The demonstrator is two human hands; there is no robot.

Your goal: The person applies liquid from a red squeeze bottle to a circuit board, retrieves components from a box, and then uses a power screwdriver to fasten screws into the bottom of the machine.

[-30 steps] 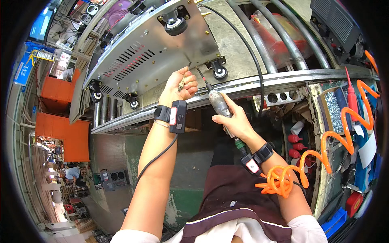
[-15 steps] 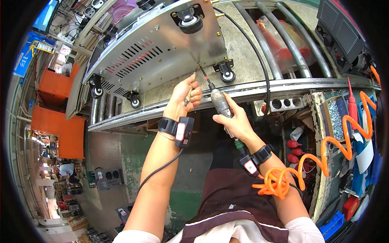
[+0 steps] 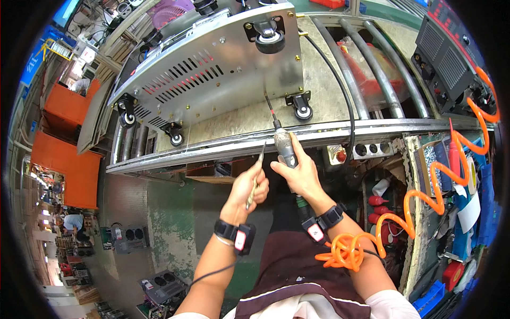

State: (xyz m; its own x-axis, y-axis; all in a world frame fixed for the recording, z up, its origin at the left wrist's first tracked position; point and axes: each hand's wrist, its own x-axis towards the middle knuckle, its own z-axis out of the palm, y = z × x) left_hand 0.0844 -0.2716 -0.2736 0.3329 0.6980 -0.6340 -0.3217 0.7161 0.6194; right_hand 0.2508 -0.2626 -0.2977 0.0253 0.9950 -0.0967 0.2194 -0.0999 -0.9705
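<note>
My right hand [image 3: 304, 173] is wrapped round a silver air screwdriver [image 3: 285, 146]. Its long bit points up at the grey metal panel [image 3: 234, 87] of a casing tipped on its side, with the tip at the panel's lower part; I cannot tell if it sits on a screw. Lower and to the left, my left hand [image 3: 245, 192] is closed on a slim pointed metal tool [image 3: 261, 159], apart from the panel. A black caster [image 3: 303, 108] stands right of the bit. Another caster [image 3: 265, 38] is higher up, and two more are at the panel's left end.
The casing lies on a board over a roller conveyor [image 3: 385, 69] with a metal rail [image 3: 212, 151]. A black cable [image 3: 340, 80] hangs over it. At right are an orange coiled hose [image 3: 414, 212], a box of screws [image 3: 429, 159] and a grey machine [image 3: 446, 58]. Units stand on the floor.
My left hand has drawn back toward me, away from the panel, with the pointed tool. My right hand holds the screwdriver at the panel still, slightly lower in view. The whole view has shifted somewhat.
</note>
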